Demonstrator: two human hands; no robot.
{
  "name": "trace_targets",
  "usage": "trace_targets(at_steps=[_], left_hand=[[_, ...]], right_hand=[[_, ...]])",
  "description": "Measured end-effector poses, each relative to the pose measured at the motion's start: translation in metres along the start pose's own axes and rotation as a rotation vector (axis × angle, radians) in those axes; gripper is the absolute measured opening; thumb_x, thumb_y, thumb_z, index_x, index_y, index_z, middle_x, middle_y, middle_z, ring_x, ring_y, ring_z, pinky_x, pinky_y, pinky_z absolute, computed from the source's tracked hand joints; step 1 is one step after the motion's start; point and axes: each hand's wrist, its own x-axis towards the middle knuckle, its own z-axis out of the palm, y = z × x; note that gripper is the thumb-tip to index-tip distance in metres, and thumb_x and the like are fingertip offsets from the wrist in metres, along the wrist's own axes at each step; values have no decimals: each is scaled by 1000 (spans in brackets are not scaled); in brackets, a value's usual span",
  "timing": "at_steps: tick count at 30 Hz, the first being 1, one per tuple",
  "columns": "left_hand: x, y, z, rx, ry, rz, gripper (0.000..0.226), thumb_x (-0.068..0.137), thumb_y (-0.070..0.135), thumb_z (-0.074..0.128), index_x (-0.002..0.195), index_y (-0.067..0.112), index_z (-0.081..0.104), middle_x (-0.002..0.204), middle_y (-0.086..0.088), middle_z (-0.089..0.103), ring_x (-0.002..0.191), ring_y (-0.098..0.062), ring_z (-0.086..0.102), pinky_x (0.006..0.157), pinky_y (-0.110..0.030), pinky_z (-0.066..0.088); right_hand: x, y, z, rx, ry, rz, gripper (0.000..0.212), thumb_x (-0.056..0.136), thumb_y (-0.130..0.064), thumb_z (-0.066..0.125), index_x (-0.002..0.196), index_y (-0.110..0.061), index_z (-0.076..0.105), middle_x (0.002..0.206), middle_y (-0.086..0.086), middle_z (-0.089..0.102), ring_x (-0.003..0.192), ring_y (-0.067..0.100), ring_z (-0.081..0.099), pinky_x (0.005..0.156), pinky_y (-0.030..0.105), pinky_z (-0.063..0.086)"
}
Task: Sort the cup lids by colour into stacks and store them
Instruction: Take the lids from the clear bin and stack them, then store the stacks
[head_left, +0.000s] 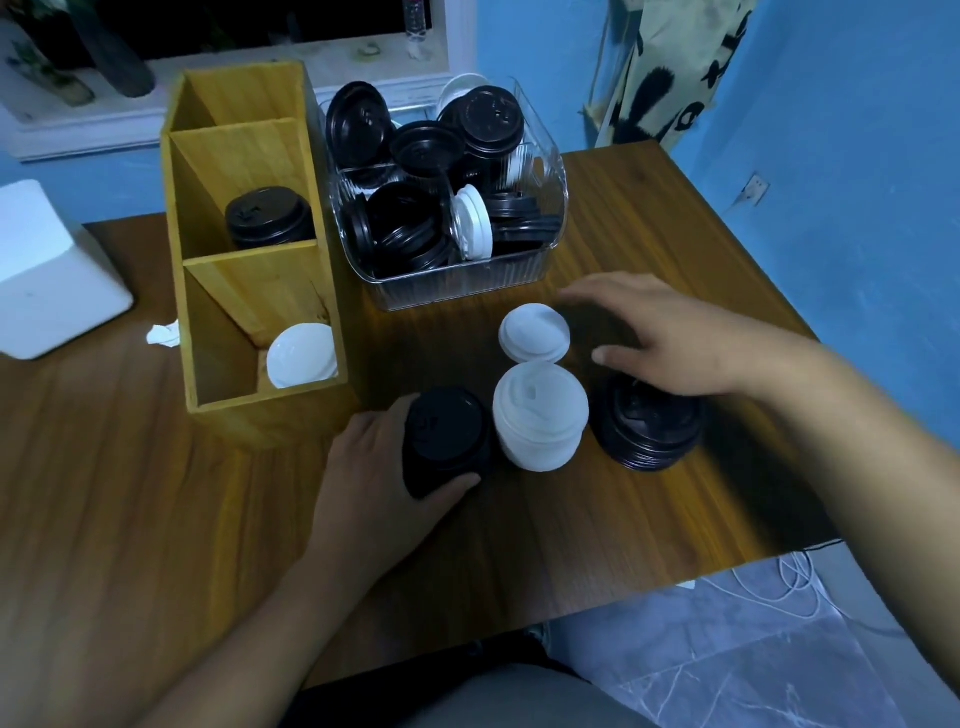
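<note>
Embossed marks on the black lid tops, too blurred to read. L hand (382, 467) wraps thumb and fingers round the near black stack (447, 439), which stands at 9 o'clock of the white stack (540, 415), just beside it. R hand (670, 338) is spread, fingers straight, over the right black stack (649, 431) at 3 o'clock of the white stack; can't tell if it touches. A low white pile (534, 332) sits at 12 o'clock of the white stack, near the R thumb. Lids are round and domed, plain black or white.

Clear ribbed bin (457, 288) at 12 o'clock on the table (156, 519) holds jumbled lids, mostly black, a few white. Wooden rack (270, 410) at 10 o'clock: black lids (270, 215) in the middle slot, white lids (301, 356) in the near slot. White box (47, 270) at 9 o'clock.
</note>
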Motion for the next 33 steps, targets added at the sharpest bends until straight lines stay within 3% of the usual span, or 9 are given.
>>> trace_targets(at_steps=[2,8,13,15,19,23,26,29,33], left_hand=[[0,-1,0,0,0,5,97,70,79,66,146,25,42,136,5,58,124,-14,47,103,-31,39],[0,-4,1,0,-7,21,95,71,79,66,146,26,41,134,7,58,122,-12,47,101,-28,37],[0,-5,1,-2,-5,23,94,72,81,65,146,29,40,136,10,57,123,-10,45,101,-25,33],[0,-6,2,-2,-7,32,94,72,82,64,146,29,40,135,10,58,122,-10,46,101,-26,35],[0,-8,2,-5,-4,44,93,73,83,62,145,29,40,134,10,58,120,-9,46,99,-25,35],[0,-8,3,-13,-4,51,93,74,83,60,146,27,41,134,10,58,121,-11,47,101,-29,39],[0,-8,3,-29,0,58,93,75,82,62,146,26,42,134,9,58,120,-12,49,101,-33,44],[0,-8,2,-36,10,62,93,75,81,64,145,24,44,133,9,59,119,-13,50,101,-38,46],[0,-8,3,-29,17,70,92,75,79,66,145,23,44,132,8,60,117,-13,51,99,-35,45]], right_hand=[[37,2,5,-29,-44,-63,73,94,-21,69,155,-36,33,162,-11,31,149,17,25,122,48,27],[90,-1,25,-195,-196,-66,72,91,-35,72,154,-34,36,158,-5,38,146,24,29,120,46,29],[80,-5,22,-95,-227,-98,70,91,-15,71,152,-30,42,160,-8,36,147,15,30,120,34,25],[76,0,20,-29,-162,-74,73,88,-24,76,152,-30,41,159,-7,36,146,13,31,120,31,25],[76,1,29,-121,17,33,77,80,-63,73,143,-25,50,130,1,51,118,20,50,102,37,46],[80,0,34,-190,4,9,71,78,-60,77,137,-24,56,126,0,56,114,21,55,97,39,49],[67,-2,14,-59,103,-19,67,76,-53,80,134,-25,60,120,-5,57,113,18,55,93,29,44],[37,-11,-8,116,208,-37,65,76,-49,81,134,-31,61,121,-14,57,111,10,56,93,32,51],[2,-37,-10,75,13,-145,71,75,-52,79,141,-37,56,134,-23,53,123,0,52,104,22,43]])
